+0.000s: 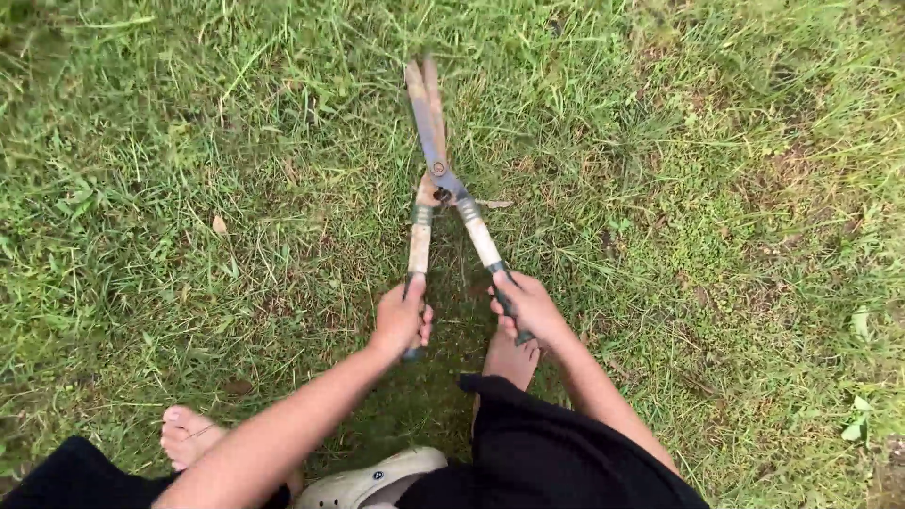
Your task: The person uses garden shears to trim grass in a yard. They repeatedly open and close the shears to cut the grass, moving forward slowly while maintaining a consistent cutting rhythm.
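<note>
Rough green grass, patchy with bare brown soil, is filling the head view, and nothing else is carrying the things. Both hands are wrapping fully closed around the long-handled garden shears [436, 179], one handle each, so the blades can be worked low over the turf. The left hand [401, 319] is clasping the dark grip sleeve of the left pale wooden handle; the right hand [528, 306] is doing likewise on the right. Worn, rust-flecked flat metal blades are lying nearly together, pointing away near the top. A bare foot [189, 435] and a cream rubber clog [368, 483] are resting on the grass below.
</note>
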